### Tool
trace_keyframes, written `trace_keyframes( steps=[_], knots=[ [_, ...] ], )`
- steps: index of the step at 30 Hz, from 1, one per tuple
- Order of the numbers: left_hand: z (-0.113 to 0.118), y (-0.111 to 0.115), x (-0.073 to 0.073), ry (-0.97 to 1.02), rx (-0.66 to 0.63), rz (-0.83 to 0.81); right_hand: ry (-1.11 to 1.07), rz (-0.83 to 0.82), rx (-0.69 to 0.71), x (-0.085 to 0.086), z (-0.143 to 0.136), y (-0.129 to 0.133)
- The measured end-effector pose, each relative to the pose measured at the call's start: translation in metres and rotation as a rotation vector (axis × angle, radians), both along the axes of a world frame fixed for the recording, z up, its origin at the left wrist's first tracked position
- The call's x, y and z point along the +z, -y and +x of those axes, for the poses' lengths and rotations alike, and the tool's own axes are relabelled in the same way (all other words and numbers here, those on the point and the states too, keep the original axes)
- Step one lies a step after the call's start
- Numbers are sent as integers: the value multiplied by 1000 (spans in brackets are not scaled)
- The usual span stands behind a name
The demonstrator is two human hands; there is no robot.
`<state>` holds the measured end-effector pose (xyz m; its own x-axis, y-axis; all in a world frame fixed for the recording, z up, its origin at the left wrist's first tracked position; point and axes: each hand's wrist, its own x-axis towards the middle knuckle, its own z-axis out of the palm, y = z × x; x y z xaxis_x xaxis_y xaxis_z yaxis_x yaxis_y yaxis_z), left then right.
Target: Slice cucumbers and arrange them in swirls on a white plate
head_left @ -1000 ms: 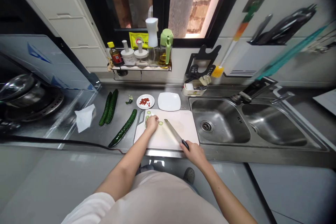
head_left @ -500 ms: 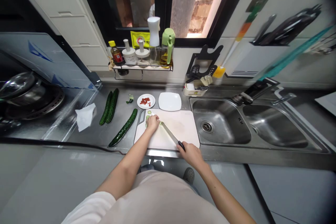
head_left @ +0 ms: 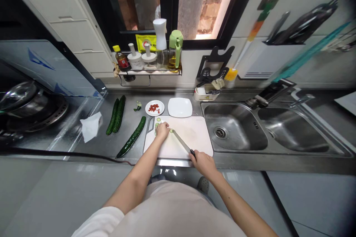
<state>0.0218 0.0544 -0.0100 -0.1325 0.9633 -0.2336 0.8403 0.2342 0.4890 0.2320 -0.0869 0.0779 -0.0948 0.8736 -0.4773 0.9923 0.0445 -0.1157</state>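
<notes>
My right hand (head_left: pixel 203 160) is closed round the black handle of a knife (head_left: pixel 182 142), whose blade points up and left over the white cutting board (head_left: pixel 194 129). At the blade's tip lies a small pale green slice (head_left: pixel 171 131). My left hand (head_left: pixel 162 130) rests on the board's left part, fingers bent together close to that tip; what they hold, if anything, is hidden. Cucumber slices (head_left: pixel 158 119) lie just beyond and beside this hand. Left of the board is a whole cucumber (head_left: pixel 131 137), and two more cucumbers (head_left: pixel 119 114) lie side by side farther left.
Behind the board stand a small plate of red pieces (head_left: pixel 150 112) and a white square plate (head_left: pixel 179 107). Green scraps (head_left: pixel 137 106) and a white tissue (head_left: pixel 90 127) lie on the counter. A double sink (head_left: pixel 236 126) is at right, a pot (head_left: pixel 23 100) at left.
The view has shifted slightly. My hands and the knife keep nearly the same places on the board; no other clear change shows.
</notes>
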Motion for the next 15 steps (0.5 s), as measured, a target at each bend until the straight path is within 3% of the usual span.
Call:
trace_keyframes(
  steps=[15],
  knots=[
    [0,0,-4,33,39,2,37,-24,9,-1,-18,1]
  ],
)
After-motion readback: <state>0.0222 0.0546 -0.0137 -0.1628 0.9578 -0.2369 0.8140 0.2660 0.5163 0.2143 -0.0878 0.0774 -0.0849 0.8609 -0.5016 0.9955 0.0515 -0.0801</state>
